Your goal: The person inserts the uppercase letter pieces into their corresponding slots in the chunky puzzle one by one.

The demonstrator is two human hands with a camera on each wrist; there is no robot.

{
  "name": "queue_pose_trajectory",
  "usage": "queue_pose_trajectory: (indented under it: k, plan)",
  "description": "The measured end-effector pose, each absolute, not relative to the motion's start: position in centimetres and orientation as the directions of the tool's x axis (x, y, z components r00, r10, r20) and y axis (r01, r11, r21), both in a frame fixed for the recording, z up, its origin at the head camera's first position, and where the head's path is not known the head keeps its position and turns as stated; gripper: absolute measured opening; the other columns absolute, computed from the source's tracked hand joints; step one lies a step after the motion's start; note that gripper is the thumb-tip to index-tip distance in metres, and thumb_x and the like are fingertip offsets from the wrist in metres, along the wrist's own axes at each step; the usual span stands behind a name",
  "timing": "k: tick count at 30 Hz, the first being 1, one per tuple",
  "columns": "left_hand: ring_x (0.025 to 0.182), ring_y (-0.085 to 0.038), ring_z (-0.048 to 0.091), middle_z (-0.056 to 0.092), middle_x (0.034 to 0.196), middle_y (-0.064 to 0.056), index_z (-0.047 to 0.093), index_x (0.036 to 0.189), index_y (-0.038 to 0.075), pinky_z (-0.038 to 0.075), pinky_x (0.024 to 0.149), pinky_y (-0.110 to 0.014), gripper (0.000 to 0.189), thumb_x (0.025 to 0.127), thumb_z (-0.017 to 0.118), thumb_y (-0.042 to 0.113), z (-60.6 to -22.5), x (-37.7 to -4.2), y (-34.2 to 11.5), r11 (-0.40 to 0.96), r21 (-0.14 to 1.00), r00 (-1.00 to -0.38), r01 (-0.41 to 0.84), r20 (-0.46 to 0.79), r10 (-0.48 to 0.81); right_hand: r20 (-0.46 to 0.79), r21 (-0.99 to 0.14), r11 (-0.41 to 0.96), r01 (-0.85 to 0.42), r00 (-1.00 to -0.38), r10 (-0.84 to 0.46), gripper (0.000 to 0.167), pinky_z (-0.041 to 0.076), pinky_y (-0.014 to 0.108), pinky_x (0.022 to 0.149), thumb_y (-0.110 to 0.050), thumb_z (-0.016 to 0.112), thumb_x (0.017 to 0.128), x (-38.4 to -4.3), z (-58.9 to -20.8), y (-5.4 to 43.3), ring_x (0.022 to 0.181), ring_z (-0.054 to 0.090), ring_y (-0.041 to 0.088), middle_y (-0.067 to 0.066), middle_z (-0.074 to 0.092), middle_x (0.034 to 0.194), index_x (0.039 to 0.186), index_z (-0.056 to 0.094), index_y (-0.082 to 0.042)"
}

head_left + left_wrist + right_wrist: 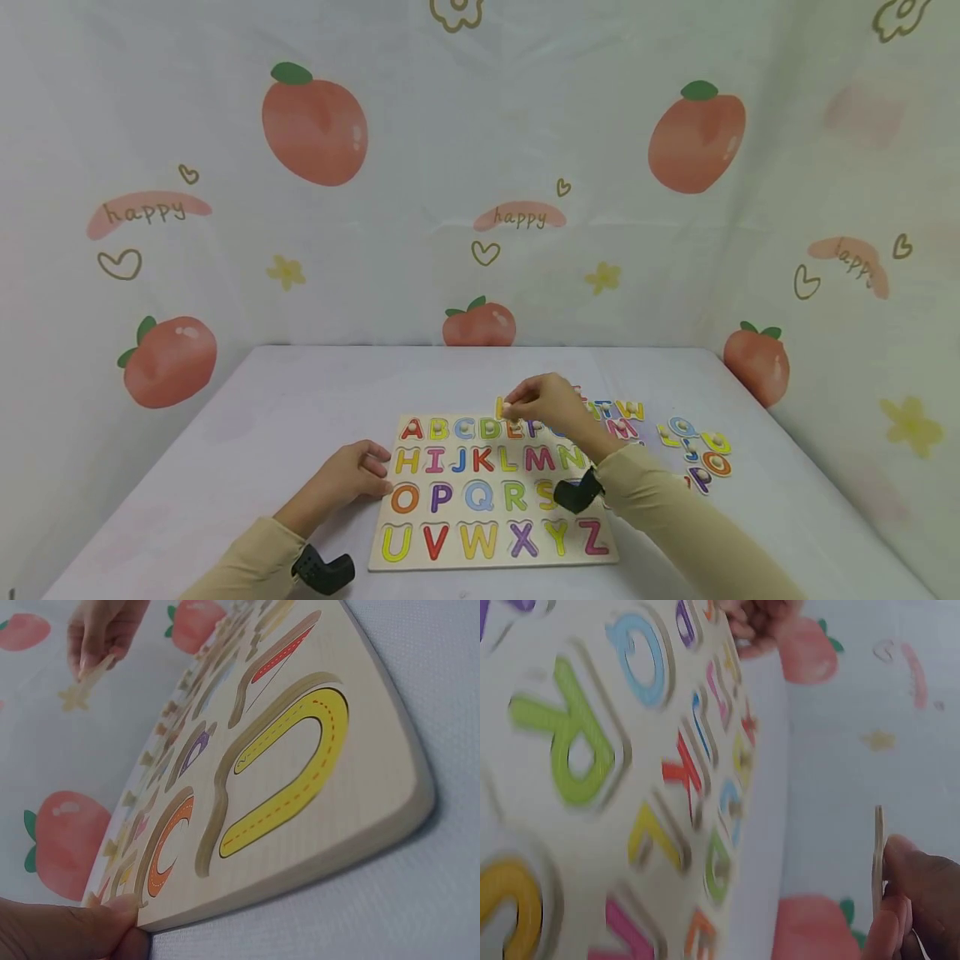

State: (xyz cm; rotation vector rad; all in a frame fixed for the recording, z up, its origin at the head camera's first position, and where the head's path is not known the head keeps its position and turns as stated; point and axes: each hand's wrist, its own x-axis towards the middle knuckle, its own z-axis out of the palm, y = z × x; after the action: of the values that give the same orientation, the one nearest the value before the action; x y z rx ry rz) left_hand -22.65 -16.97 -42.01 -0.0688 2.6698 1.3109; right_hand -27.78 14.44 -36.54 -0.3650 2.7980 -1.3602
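Note:
A wooden alphabet puzzle board (450, 558) lies flat on the table, with coloured letter recesses in rows. Knobbed letter pieces fill part of its top row. Beside its left edge is my left hand (348, 475); its thumb (120, 906) touches the board's edge, fingers relaxed. Above the top row, my right hand (546, 404) pinches a yellow letter piece (499, 408) between thumb and fingers. The right wrist view shows this thin wooden piece (878, 859) edge-on, so its letter cannot be read there.
Loose letter pieces lie right of the board, among them a W (630, 409), a blue Q (682, 427), an orange O (716, 464) and a purple P (699, 479). My right forearm (675, 508) crosses the board's right side. A printed curtain (390, 275) hangs behind the table.

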Motion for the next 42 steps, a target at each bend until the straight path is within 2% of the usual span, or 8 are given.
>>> queue_pose_trajectory:
  k: [3, 5, 9, 13, 19, 24, 42]
  plan:
    - [0.072, -0.016, 0.056, 0.060, 0.085, -0.006, 0.060, 0.111, -0.001, 0.049, 0.065, -0.029, 0.044, 0.073, 0.081, 0.007, -42.2, -22.8, -17.0, 0.608, 0.786, -0.985, -0.115, -0.171, 0.036, 0.095, -0.766, 0.600, -0.229, -0.964, -0.247, 0.012, 0.049, 0.028, 0.063, -0.021, 0.079, 0.079, -27.6, -36.9, 12.2, 0.067, 0.061, 0.011, -0.003, 0.069, 0.074, 0.083, 0.073, -0.012]
    - [0.072, -0.016, 0.056, 0.060, 0.085, -0.006, 0.059, 0.112, 0.000, 0.049, 0.065, -0.029, 0.045, 0.073, 0.081, 0.008, -42.2, -22.9, -17.1, 0.610, 0.784, -0.984, -0.119, -0.177, 0.035, 0.087, -0.772, 0.586, -0.246, -0.954, -0.286, 0.012, 0.049, 0.027, 0.064, -0.021, 0.079, 0.080, -27.5, -37.2, 10.7, 0.067, 0.061, 0.010, -0.003, 0.069, 0.074, 0.083, 0.073, -0.011]
    - [0.073, -0.016, 0.056, 0.060, 0.086, -0.006, 0.059, 0.112, 0.000, 0.049, 0.066, -0.029, 0.045, 0.074, 0.081, 0.009, -42.2, -23.0, -17.2, 0.610, 0.783, -0.982, -0.120, -0.182, 0.041, 0.076, -0.795, 0.543, -0.269, -0.933, -0.352, 0.010, 0.053, 0.032, 0.068, -0.018, 0.077, 0.081, -27.2, -37.7, 8.0, 0.069, 0.065, 0.014, -0.002, 0.069, 0.073, 0.082, 0.072, -0.010]
    - [0.073, -0.016, 0.056, 0.061, 0.086, -0.006, 0.060, 0.111, 0.000, 0.049, 0.065, -0.029, 0.044, 0.074, 0.081, 0.008, -42.2, -23.0, -17.1, 0.606, 0.787, -0.983, -0.117, -0.180, 0.043, 0.075, -0.811, 0.515, -0.276, -0.923, -0.377, 0.009, 0.054, 0.033, 0.067, -0.016, 0.079, 0.079, -26.9, -38.2, 5.8, 0.069, 0.066, 0.016, -0.002, 0.069, 0.071, 0.079, 0.071, -0.010]
    - [0.073, -0.016, 0.057, 0.062, 0.085, -0.005, 0.060, 0.111, 0.001, 0.048, 0.065, -0.029, 0.042, 0.073, 0.080, 0.007, -42.1, -23.0, -17.1, 0.608, 0.787, -0.984, -0.109, -0.173, 0.048, 0.028, -0.811, 0.536, -0.234, -0.931, -0.365, 0.010, 0.051, 0.025, 0.061, -0.014, 0.081, 0.076, -27.1, -39.1, 3.3, 0.062, 0.061, 0.008, -0.003, 0.067, 0.067, 0.075, 0.072, -0.011]
    - [0.072, -0.016, 0.057, 0.062, 0.084, -0.005, 0.060, 0.109, 0.000, 0.048, 0.064, -0.029, 0.042, 0.072, 0.080, 0.007, -42.0, -22.9, -17.0, 0.612, 0.785, -0.985, -0.099, -0.164, 0.052, 0.010, -0.783, 0.582, -0.221, -0.939, -0.343, 0.011, 0.044, 0.020, 0.055, -0.016, 0.083, 0.074, -27.4, -40.0, 1.8, 0.059, 0.055, 0.005, -0.006, 0.065, 0.065, 0.073, 0.073, -0.011]
    - [0.070, -0.015, 0.056, 0.060, 0.083, -0.006, 0.060, 0.109, -0.001, 0.048, 0.063, -0.029, 0.042, 0.072, 0.080, 0.004, -41.7, -22.7, -17.1, 0.585, 0.804, -0.983, -0.105, -0.173, 0.062, -0.027, -0.782, 0.595, -0.185, -0.944, -0.330, 0.011, 0.041, 0.019, 0.054, -0.013, 0.083, 0.073, -27.0, -40.8, 0.0, 0.059, 0.053, 0.004, -0.008, 0.064, 0.065, 0.072, 0.072, -0.011]
